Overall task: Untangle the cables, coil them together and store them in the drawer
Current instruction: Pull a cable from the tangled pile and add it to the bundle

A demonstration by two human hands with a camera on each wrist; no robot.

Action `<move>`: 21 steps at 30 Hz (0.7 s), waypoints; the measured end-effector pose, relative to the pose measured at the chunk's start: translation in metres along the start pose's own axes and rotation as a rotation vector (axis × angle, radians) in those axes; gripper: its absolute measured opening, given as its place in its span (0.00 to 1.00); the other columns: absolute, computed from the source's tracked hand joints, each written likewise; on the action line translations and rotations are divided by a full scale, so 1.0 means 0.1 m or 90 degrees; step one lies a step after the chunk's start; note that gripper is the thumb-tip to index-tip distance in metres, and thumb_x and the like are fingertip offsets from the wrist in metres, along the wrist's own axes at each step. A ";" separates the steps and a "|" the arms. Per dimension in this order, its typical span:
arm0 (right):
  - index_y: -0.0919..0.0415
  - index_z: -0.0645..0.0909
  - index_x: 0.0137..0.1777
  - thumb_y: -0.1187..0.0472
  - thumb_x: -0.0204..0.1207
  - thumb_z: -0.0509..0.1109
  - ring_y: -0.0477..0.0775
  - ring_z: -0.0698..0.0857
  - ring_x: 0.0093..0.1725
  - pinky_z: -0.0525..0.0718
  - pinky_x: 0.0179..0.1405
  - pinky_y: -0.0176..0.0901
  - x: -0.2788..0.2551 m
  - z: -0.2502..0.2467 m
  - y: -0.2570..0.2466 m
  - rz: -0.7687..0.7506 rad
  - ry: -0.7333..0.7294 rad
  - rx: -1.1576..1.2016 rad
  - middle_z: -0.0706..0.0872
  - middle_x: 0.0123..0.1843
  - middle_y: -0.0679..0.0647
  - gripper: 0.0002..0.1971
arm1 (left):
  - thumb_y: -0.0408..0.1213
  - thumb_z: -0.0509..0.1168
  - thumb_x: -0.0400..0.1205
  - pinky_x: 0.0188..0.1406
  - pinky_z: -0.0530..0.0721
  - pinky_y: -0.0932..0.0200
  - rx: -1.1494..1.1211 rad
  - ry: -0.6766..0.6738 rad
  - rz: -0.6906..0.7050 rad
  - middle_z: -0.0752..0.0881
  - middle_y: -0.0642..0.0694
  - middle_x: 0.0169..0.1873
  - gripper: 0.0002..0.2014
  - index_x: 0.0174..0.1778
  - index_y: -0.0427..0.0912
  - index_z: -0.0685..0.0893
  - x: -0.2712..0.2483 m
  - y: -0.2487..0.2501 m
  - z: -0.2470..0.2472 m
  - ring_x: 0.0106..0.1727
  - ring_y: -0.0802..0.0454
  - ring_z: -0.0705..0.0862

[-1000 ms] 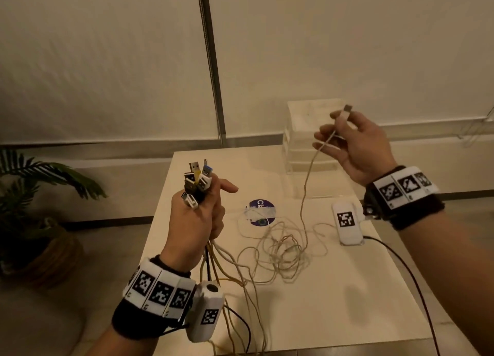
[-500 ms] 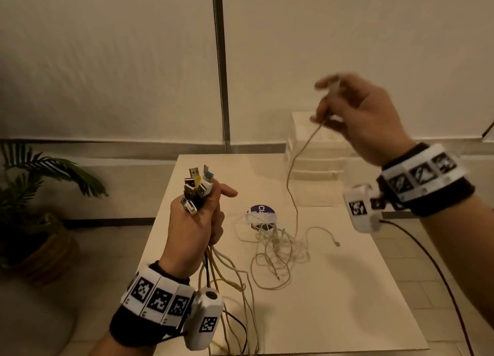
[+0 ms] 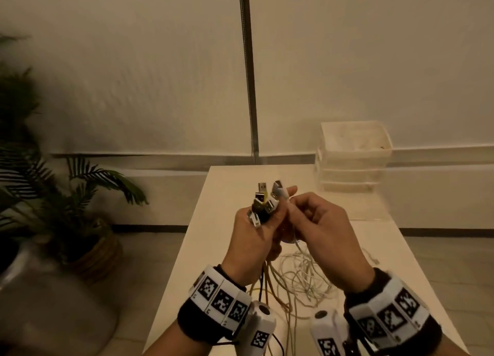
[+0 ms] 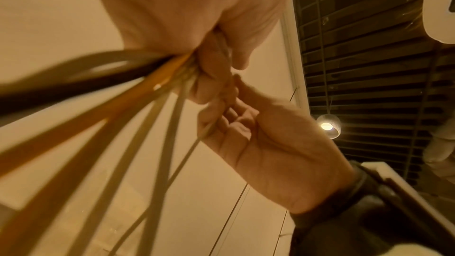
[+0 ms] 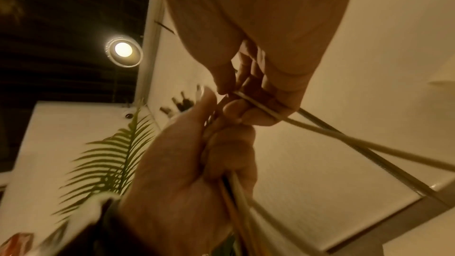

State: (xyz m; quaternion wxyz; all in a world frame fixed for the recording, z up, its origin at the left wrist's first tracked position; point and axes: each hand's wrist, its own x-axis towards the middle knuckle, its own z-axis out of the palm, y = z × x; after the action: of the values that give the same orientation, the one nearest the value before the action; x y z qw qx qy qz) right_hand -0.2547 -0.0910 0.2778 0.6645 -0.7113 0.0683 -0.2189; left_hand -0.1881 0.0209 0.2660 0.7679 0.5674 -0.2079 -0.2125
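My left hand [image 3: 256, 235] is raised over the table and grips a bundle of cables, with several USB plugs [image 3: 263, 204] sticking up out of the fist. The cables [image 4: 138, 104], black, orange and pale, hang down from that fist. My right hand [image 3: 318, 230] is pressed against the left one and pinches a thin white cable [image 5: 261, 107] right beside the bundle. Below both hands a loose tangle of white cable [image 3: 299, 278] lies on the table [image 3: 401, 270]. A white drawer unit [image 3: 352, 157] stands at the table's far right corner.
A potted palm [image 3: 80, 195] in a woven basket stands on the floor left of the table. A wall with a dark vertical strip rises behind. Wrist cameras with black leads hang under both wrists near the table's front edge.
My right hand has come down from high on the right, bringing its white cable end across to meet the bundle in my left hand. The left hand has stayed in place.
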 end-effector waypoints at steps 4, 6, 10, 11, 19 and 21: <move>0.56 0.88 0.48 0.60 0.79 0.69 0.45 0.85 0.32 0.84 0.33 0.38 -0.05 0.02 0.03 -0.046 0.008 -0.040 0.89 0.36 0.51 0.06 | 0.53 0.71 0.78 0.22 0.57 0.57 0.004 -0.044 -0.026 0.79 0.40 0.31 0.18 0.61 0.50 0.89 -0.02 -0.01 0.00 0.24 0.53 0.71; 0.53 0.89 0.51 0.62 0.80 0.69 0.44 0.87 0.35 0.84 0.34 0.35 -0.07 -0.01 0.04 -0.058 -0.002 -0.072 0.90 0.37 0.45 0.08 | 0.54 0.72 0.76 0.22 0.59 0.60 0.010 -0.045 -0.039 0.79 0.43 0.29 0.18 0.59 0.50 0.89 -0.03 -0.01 0.01 0.23 0.56 0.73; 0.53 0.89 0.50 0.67 0.80 0.68 0.50 0.88 0.41 0.87 0.41 0.44 -0.06 -0.06 0.09 -0.113 -0.003 -0.158 0.88 0.42 0.46 0.11 | 0.50 0.70 0.79 0.22 0.61 0.60 0.032 0.007 -0.018 0.81 0.37 0.31 0.15 0.55 0.46 0.90 0.00 -0.02 0.10 0.26 0.50 0.75; 0.53 0.89 0.49 0.67 0.79 0.68 0.50 0.87 0.42 0.87 0.42 0.46 -0.06 -0.06 0.12 -0.131 -0.014 -0.194 0.86 0.44 0.45 0.10 | 0.50 0.69 0.81 0.23 0.64 0.58 0.039 0.024 -0.010 0.82 0.34 0.34 0.14 0.54 0.45 0.90 0.01 -0.02 0.12 0.29 0.45 0.76; 0.48 0.89 0.54 0.55 0.78 0.70 0.41 0.85 0.33 0.76 0.35 0.25 -0.05 -0.22 0.29 -0.121 -0.109 -0.241 0.87 0.31 0.39 0.09 | 0.51 0.60 0.83 0.23 0.68 0.58 0.036 0.166 0.133 0.77 0.47 0.27 0.17 0.30 0.50 0.81 0.20 0.22 -0.14 0.23 0.53 0.70; 0.49 0.91 0.50 0.51 0.76 0.68 0.43 0.85 0.33 0.79 0.36 0.28 -0.07 -0.39 0.40 -0.092 -0.175 -0.244 0.88 0.33 0.38 0.11 | 0.52 0.59 0.84 0.29 0.78 0.54 -0.019 0.197 0.171 0.81 0.47 0.29 0.20 0.28 0.49 0.80 0.28 0.42 -0.33 0.28 0.51 0.77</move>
State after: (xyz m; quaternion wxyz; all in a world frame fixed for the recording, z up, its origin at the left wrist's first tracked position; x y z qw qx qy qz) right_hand -0.2688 -0.1287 0.2386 0.5030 -0.8505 -0.0332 -0.1500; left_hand -0.1426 0.0423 0.2992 0.8206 0.5489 -0.1579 -0.0215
